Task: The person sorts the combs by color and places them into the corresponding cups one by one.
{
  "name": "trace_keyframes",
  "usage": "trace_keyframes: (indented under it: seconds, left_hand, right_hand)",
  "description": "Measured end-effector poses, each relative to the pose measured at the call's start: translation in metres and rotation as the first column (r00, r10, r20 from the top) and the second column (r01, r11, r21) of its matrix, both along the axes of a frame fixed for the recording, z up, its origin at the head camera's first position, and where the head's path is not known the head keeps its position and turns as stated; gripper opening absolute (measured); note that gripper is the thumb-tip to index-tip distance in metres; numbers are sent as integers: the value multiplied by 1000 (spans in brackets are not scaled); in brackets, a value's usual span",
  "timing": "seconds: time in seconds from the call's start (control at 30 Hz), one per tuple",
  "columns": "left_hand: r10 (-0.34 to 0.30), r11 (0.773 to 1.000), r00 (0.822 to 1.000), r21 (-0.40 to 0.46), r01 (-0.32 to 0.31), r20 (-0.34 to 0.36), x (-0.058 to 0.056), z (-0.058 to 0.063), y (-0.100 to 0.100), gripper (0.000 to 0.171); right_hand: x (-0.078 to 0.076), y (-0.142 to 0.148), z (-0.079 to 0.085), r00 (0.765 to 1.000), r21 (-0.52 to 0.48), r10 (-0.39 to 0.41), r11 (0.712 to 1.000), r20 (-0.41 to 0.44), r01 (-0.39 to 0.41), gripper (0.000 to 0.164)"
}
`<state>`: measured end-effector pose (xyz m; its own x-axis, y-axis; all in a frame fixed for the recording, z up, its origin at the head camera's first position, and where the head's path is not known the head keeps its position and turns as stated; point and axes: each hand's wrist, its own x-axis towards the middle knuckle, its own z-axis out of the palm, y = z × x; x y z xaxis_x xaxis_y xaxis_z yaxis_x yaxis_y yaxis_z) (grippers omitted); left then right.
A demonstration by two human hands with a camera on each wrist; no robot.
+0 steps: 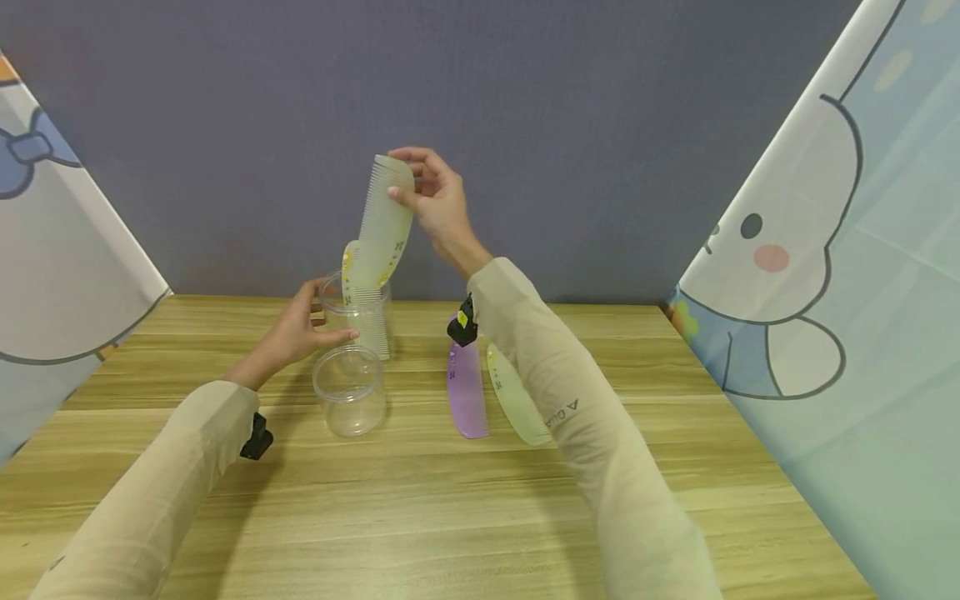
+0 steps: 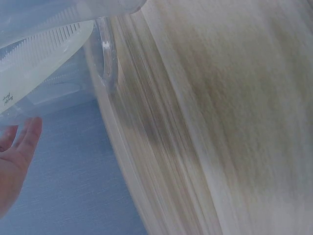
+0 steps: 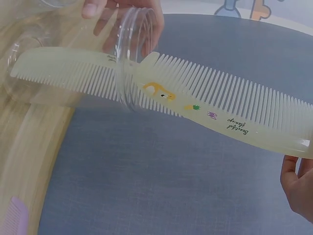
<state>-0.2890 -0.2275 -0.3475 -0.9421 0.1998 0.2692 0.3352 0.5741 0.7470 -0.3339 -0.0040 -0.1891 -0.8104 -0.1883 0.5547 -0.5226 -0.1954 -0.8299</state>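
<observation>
R hand (image 1: 441, 200) pinches pale-green comb (image 1: 386, 221) by upper end, lower end nr mouth of rear clear jar (image 1: 333, 308); L hand (image 1: 292, 333) grips jar. Steady jar; guide teeth clear of 2nd comb (image 1: 348, 271) leaning inside.

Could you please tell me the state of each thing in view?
Far tub: mouth up, in left hand.
Near tub: upright, open.
Raised comb: tilted, in right hand.
Inner comb: leaning in far tub.
Purple comb: lying on table.
Right pale comb: lying, partly hidden.
</observation>
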Motion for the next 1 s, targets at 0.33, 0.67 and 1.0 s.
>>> trace_keyframes:
  seconds: [0.33,0.67,1.0]
  left_hand:
    - [-1,1000,1000,-6,1,7,0,0,0,99]
    - [-8,1000,1000,-2,8,15,1,1,-1,99]
    - [-19,1000,1000,-5,19,6,1,0,-1,100]
  right_hand:
    - [6,-11,-9,999,52,31,998,26,-33,38]
    - [27,-17,-14,999,154,29,988,19,-31,35]
    - [26,-23,-28,999,195,51,979,16,-53,34]
